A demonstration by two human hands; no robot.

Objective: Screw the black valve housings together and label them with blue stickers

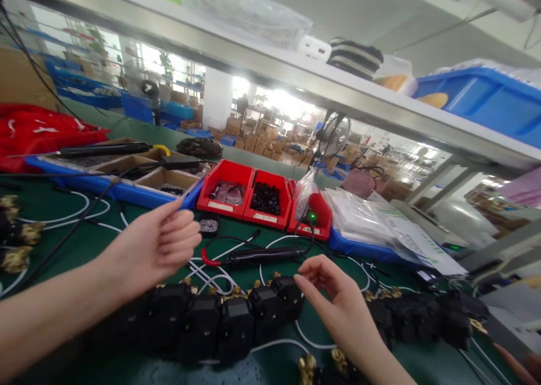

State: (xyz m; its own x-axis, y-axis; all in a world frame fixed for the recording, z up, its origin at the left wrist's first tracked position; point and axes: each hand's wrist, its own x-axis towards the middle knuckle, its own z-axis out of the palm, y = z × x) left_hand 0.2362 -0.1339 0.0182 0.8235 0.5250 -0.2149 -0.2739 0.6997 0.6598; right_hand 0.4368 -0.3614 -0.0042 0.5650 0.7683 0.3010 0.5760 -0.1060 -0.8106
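My left hand (169, 241) is raised above the bench on the left, fingers curled into the palm and thumb stretched out. Whatever it may hold is hidden. My right hand (332, 292) is at the right end of a row of black box-shaped units with brass fittings (236, 326). Its thumb and forefinger come together beside the end black unit (288, 296); nothing between them can be made out. Behind the row lies a black electric screwdriver (264, 255) with a red hook. A small black tray of tiny metal parts (208, 225) is near my left fingers.
Red bins (268, 220) hold small black parts and bagged pieces. A blue divided tray (122, 192) carries another long black tool (103, 149). Bagged papers (363, 221) fill a blue tray. More black units (414, 317) and white cables lie right. Another person's hand (522, 365) shows bottom right.
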